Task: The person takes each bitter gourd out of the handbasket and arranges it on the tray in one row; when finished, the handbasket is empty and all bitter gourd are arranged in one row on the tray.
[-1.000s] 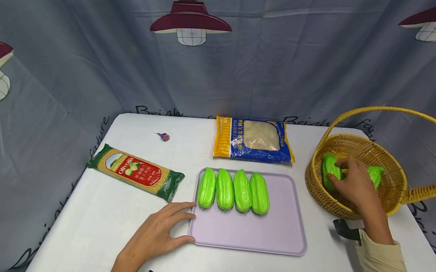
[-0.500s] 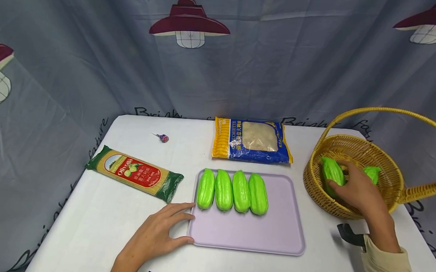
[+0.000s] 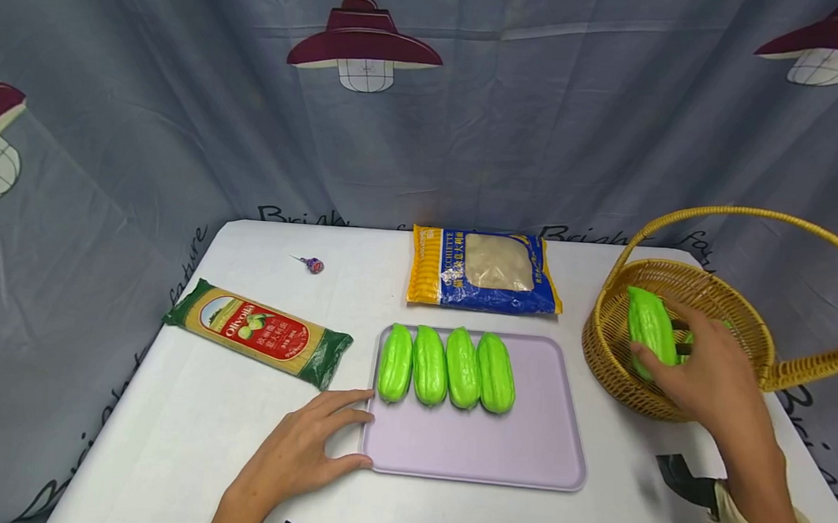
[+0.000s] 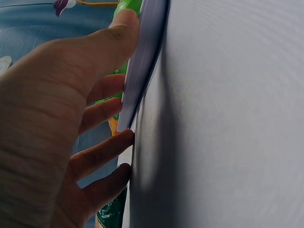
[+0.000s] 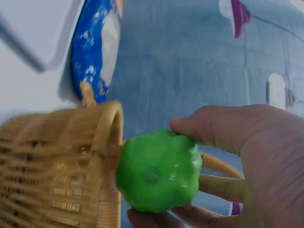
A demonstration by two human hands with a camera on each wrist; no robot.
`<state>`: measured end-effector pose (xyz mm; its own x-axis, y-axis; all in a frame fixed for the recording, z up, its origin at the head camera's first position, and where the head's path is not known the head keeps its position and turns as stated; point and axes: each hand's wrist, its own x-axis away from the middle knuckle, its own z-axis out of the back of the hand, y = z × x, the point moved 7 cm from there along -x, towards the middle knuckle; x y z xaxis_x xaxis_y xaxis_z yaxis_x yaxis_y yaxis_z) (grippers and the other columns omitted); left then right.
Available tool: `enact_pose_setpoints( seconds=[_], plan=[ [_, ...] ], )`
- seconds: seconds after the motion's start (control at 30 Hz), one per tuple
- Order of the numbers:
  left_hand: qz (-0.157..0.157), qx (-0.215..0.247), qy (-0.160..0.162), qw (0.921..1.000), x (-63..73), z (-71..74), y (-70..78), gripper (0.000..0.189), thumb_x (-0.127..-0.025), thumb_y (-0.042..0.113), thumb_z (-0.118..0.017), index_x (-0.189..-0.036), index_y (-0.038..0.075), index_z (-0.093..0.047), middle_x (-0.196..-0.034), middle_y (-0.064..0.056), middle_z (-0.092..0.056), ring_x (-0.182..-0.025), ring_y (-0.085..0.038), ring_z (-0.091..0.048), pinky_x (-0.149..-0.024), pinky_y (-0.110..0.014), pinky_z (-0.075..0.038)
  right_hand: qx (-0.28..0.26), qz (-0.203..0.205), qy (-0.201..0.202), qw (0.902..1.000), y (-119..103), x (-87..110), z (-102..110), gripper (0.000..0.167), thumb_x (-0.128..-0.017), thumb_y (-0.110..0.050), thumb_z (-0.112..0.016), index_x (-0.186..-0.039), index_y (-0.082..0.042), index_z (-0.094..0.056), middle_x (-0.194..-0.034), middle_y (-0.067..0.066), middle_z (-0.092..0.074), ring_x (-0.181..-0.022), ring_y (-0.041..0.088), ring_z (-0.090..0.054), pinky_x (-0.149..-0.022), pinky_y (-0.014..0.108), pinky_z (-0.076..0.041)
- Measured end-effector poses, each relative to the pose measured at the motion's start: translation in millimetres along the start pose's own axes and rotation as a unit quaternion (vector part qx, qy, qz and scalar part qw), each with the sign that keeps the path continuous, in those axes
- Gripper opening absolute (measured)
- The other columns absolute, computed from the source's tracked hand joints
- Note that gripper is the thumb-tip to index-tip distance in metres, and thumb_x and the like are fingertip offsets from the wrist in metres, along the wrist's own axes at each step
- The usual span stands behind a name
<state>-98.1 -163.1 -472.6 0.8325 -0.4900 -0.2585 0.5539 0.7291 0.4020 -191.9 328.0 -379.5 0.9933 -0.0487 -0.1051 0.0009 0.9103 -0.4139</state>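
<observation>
My right hand grips a green ridged gourd inside the mouth of the yellow wicker basket. In the right wrist view the gourd's lobed end faces the camera, thumb on one side and fingers on the other, beside the basket rim. Bits of green show behind this hand, mostly hidden by it. Several like gourds lie side by side on the lilac tray. With fingers spread and loosely bent, my left hand touches the tray's left edge; the left wrist view shows its thumb against the rim.
A blue and yellow pasta bag lies behind the tray. To the left is a green-ended spaghetti pack, with a small wrapped lollipop farther back. The tall basket handle arches over the right side. A grey curtain hangs behind the table.
My right hand has lifted the gourd slightly up from the basket's bottom. The right wrist has shifted nearer the front and right. The left hand and the tray stay put.
</observation>
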Motion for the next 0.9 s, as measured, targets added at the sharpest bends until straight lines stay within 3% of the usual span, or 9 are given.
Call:
enact_pose_setpoints(
  seconds=[0.2, 0.5, 0.7, 0.9],
  plan=[
    [0.001, -0.002, -0.001, 1.0, 0.5, -0.2, -0.3, 0.053, -0.083, 0.056, -0.09, -0.124, 0.025, -0.078, -0.153, 0.006, -0.062, -0.136, -0.018, -0.062, -0.107, -0.041, -0.059, -0.011, 0.02, 0.031, 0.9993, -20, 12.0, 0, 0.088, -0.093, -0.035, -0.084, -0.163, -0.002, -0.042, -0.136, 0.037, -0.052, -0.104, 0.05, -0.055, -0.069, 0.061, -0.048],
    [-0.015, 0.002, 0.014, 0.9998, 0.6, 0.9, 1.0, 0.052, -0.082, 0.054, -0.091, -0.122, 0.024, -0.078, -0.152, 0.005, -0.063, -0.136, -0.02, -0.063, -0.106, -0.041, -0.06, -0.042, 0.03, 0.006, 0.9987, -39, 26.3, -15, 0.091, -0.096, -0.044, -0.082, -0.165, -0.006, -0.039, -0.14, 0.033, -0.059, -0.109, 0.055, -0.065, -0.07, 0.064, -0.058],
    [-0.004, 0.005, 0.005, 1.0, 0.5, 0.1, -0.2, 0.052, -0.083, 0.055, -0.091, -0.124, 0.025, -0.078, -0.152, 0.007, -0.063, -0.136, -0.019, -0.062, -0.105, -0.041, -0.06, -0.057, 0.054, 0.013, 0.9968, -52, 33.4, -24, 0.089, -0.093, -0.04, -0.086, -0.163, -0.007, -0.043, -0.141, 0.032, -0.059, -0.108, 0.055, -0.068, -0.077, 0.068, -0.059],
    [-0.001, -0.001, 0.002, 1.0, -0.6, 0.5, 0.4, 0.053, -0.082, 0.056, -0.091, -0.124, 0.026, -0.078, -0.153, 0.008, -0.062, -0.137, -0.017, -0.061, -0.106, -0.039, -0.059, -0.063, 0.078, 0.01, 0.9949, -64, 38.0, -40, 0.086, -0.095, -0.037, -0.085, -0.162, -0.004, -0.044, -0.136, 0.032, -0.061, -0.104, 0.048, -0.069, -0.079, 0.061, -0.061]
  ],
)
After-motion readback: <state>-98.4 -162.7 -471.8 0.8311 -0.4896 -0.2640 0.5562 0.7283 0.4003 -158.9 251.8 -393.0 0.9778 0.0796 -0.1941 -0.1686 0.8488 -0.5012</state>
